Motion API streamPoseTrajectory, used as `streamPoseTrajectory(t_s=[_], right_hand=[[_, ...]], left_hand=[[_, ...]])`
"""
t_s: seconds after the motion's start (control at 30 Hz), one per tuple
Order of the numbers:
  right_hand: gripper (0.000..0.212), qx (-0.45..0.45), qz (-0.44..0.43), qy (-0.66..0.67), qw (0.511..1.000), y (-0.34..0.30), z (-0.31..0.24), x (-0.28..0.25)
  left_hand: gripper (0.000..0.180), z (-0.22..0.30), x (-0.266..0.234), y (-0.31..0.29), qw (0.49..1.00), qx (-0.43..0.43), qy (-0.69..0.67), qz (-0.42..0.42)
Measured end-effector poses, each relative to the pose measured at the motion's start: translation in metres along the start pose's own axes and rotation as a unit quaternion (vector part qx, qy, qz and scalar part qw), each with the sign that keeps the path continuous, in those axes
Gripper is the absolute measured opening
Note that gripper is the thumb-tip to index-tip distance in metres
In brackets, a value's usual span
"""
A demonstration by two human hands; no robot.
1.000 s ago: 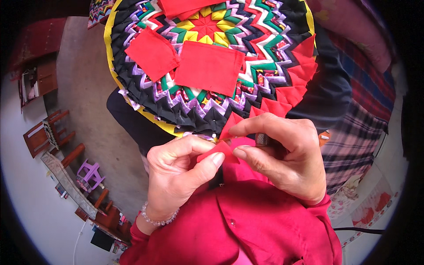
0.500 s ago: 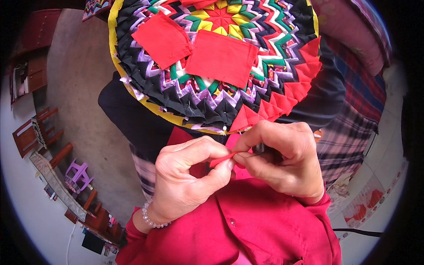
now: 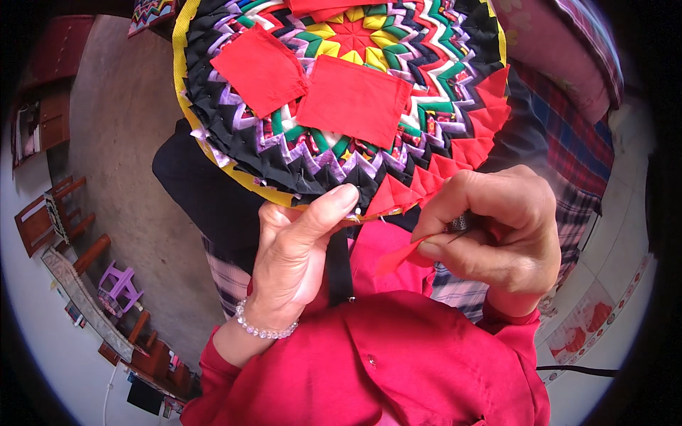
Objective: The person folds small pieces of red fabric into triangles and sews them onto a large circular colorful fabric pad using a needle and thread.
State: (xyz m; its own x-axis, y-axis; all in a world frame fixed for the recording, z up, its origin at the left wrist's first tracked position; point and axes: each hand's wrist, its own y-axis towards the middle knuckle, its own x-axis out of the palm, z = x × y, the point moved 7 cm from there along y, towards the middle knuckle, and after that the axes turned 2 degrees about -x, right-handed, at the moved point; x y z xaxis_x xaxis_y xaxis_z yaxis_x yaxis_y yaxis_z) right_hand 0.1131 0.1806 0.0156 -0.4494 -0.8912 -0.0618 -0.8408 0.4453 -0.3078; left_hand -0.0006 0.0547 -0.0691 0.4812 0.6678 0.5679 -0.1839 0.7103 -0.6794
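Note:
A round patchwork mat (image 3: 312, 177) of folded fabric points lies over my lap, ringed in several colours with a yellow band at its rim. My left hand (image 3: 288, 252) grips its near edge, thumb on top and fingers mostly hidden beneath. Just off that edge, my right hand (image 3: 508, 231) pinches a small folded piece of red cloth (image 3: 394, 260). A thin needle (image 3: 458, 236) shows between its fingers, and a metal thimble (image 3: 459, 223) is partly visible there. Red folded triangles (image 3: 455, 156) line the mat's near right border, beside black ones.
Two loose red cloth squares, one larger (image 3: 355, 99) and one at its left (image 3: 261, 71), rest on the mat; more red cloth (image 3: 334, 7) lies farther up. Plaid fabric (image 3: 575, 142) is at the right. A purple stool (image 3: 121, 286) stands on the floor at left.
My left hand has let go of the red cloth and taken hold of the mat's near edge. My right hand has moved right with the folded cloth.

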Motion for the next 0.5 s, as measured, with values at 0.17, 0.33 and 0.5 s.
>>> streamPoseTrajectory(t_s=[0.17, 0.33, 0.5], right_hand=[[0.006, 0.019, 0.017, 0.005, 1.000, 0.006, 0.005, 0.010], [0.006, 0.036, 0.053, -0.037, 0.997, 0.012, 0.008, 0.018], [0.007, 0.017, 0.142, -0.114, 0.983, 0.014, 0.012, 0.023]], left_hand=[[0.014, 0.005, -0.003, 0.001, 0.996, 0.035, 0.081, 0.028], [0.009, 0.009, -0.003, 0.001, 0.989, 0.062, 0.129, 0.026], [0.032, 0.011, -0.019, -0.008, 0.925, 0.162, 0.345, 0.001]])
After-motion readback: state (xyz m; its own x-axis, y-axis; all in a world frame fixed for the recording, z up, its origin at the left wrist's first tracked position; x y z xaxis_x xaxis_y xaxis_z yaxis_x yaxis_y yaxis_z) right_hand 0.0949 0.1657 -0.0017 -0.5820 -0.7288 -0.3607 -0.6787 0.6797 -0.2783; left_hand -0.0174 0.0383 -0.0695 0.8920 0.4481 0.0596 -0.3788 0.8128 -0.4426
